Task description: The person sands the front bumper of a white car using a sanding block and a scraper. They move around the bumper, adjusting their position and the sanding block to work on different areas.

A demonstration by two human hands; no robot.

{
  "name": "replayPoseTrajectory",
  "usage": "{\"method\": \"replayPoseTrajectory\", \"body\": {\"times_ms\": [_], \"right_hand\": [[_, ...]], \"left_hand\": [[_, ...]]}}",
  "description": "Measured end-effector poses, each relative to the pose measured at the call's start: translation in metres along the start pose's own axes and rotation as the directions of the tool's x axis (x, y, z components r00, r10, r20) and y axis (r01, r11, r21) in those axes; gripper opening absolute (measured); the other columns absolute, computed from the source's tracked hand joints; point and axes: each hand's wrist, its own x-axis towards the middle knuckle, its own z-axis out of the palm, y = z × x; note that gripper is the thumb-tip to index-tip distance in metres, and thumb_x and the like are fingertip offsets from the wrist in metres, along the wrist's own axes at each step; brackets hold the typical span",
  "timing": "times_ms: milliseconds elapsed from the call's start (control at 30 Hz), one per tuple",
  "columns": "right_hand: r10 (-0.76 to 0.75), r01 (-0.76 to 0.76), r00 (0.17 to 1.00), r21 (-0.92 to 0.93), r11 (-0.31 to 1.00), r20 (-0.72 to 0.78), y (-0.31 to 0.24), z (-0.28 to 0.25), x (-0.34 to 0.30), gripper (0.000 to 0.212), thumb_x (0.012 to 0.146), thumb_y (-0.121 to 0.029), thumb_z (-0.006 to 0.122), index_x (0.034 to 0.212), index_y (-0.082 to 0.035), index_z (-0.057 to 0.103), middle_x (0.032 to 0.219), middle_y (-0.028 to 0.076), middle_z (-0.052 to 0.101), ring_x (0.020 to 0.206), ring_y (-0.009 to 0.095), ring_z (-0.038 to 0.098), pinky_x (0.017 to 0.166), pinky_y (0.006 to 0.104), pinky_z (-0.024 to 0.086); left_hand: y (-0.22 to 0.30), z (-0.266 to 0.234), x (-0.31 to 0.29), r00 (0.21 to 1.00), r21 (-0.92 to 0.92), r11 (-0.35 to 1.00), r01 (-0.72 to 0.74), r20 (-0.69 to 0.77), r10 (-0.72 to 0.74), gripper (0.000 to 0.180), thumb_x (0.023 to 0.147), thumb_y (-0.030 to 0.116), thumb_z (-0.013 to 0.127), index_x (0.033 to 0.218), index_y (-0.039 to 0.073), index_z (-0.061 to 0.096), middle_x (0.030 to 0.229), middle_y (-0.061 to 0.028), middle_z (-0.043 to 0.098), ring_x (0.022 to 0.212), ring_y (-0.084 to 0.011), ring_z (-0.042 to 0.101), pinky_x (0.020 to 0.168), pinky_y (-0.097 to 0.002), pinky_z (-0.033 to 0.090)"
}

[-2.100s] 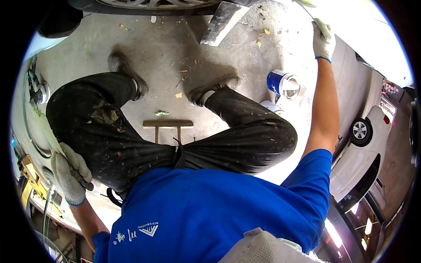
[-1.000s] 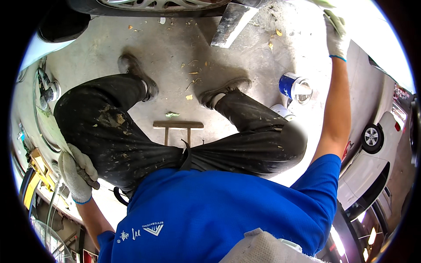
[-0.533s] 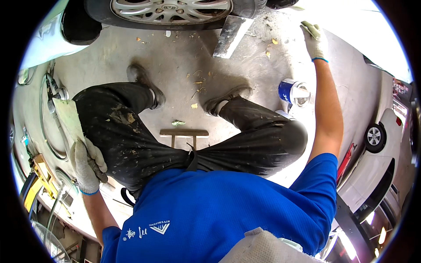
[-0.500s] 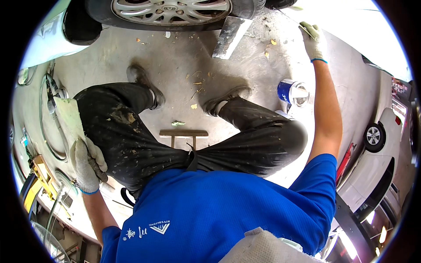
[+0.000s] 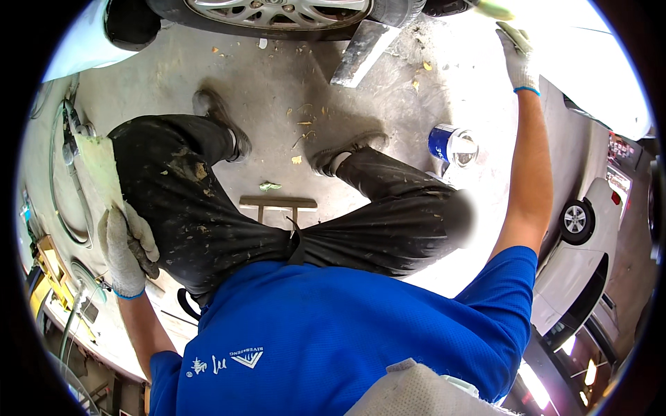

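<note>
Beside my left thigh, my left hand (image 5: 126, 246) in a knit glove is closed around the lower end of a flat board (image 5: 99, 166) smeared pale green. A dark grip-like part shows by its fingers. My right arm is stretched far forward, and my gloved right hand (image 5: 520, 59) is against or close to the white car body panel (image 5: 583, 62). Its fingers are pressed together over something thin that I cannot make out. A blurred yellow-green patch (image 5: 494, 8) shows on the panel's edge just beyond that hand.
A car wheel (image 5: 277, 17) stands ahead, with a grey flat plate (image 5: 364, 55) leaning near it. An open blue-and-white can (image 5: 444, 144) is right of my foot. Hoses (image 5: 59, 173) lie left; a white car (image 5: 579, 270) is at the right. I sit over a wooden stool (image 5: 277, 202).
My right hand has reached a little farther forward and right along the car panel. My left hand still holds the board; the whole view has shifted slightly.
</note>
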Motion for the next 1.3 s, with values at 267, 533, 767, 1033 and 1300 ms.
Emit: {"method": "replayPoseTrajectory", "body": {"times_ms": [267,533,767,1033,1300], "right_hand": [[0.118,-0.121,0.989,-0.034,0.992,-0.089,0.038,0.043,-0.017,0.023,0.092,-0.022,0.067,0.111,-0.011,0.072,0.098,0.01,0.064,0.088,0.022,0.063,0.081,0.0337,0.051],[0.155,-0.157,0.979,-0.004,0.988,-0.129,0.02,0.048,-0.027,0.02,0.09,-0.022,0.071,0.106,-0.011,0.074,0.098,0.008,0.068,0.087,0.019,0.066,0.08,0.0314,0.051],[0.184,-0.181,0.979,0.05,0.982,-0.083,0.028,0.051,-0.028,0.019,0.091,-0.025,0.07,0.106,-0.013,0.074,0.094,0.006,0.067,0.084,0.018,0.063,0.078,0.0312,0.05],[0.202,-0.185,0.978,0.241,0.953,-0.047,-0.049,0.062,-0.032,0.017,0.089,-0.013,0.069,0.103,-0.006,0.072,0.09,0.01,0.063,0.08,0.021,0.061,0.07,0.0318,0.048],[0.551,-0.364,0.824,0.619,0.696,-0.134,-0.085,0.037,-0.038,0.027,0.09,-0.025,0.07,0.104,-0.001,0.069,0.083,0.003,0.061,0.075,0.012,0.057,0.07,0.0278,0.049]], "left_hand": [[0.004,0.004,0.0,0.999,0.002,0.999,0.042,-0.014,-0.042,0.041,0.101,0.046,0.047,0.083,0.009,0.044,0.056,-0.0004,0.038,0.039,-0.0083,0.038,0.032,-0.0217,0.03],[0.009,-0.001,0.001,0.994,0.075,0.996,0.051,0.09,-0.057,0.04,0.102,0.047,0.045,0.084,0.011,0.044,0.06,0.0023,0.034,0.042,-0.0071,0.036,0.034,-0.0215,0.031],[0.009,-0.001,0.0,0.994,0.047,0.998,0.042,0.096,-0.046,0.04,0.101,0.048,0.047,0.086,0.01,0.045,0.06,0.0018,0.037,0.043,-0.007,0.038,0.034,-0.0218,0.032],[0.015,0.004,0.0,0.994,0.093,0.99,0.105,0.029,-0.108,0.045,0.098,0.052,0.05,0.08,0.011,0.044,0.049,-0.0033,0.043,0.035,-0.0114,0.039,0.031,-0.0235,0.032],[0.004,-0.009,0.002,0.995,0.022,1.0,0.004,0.101,-0.006,0.047,0.1,0.047,0.049,0.074,0.008,0.047,0.051,-0.0071,0.05,0.037,-0.0135,0.045,0.034,-0.0243,0.034]]}}
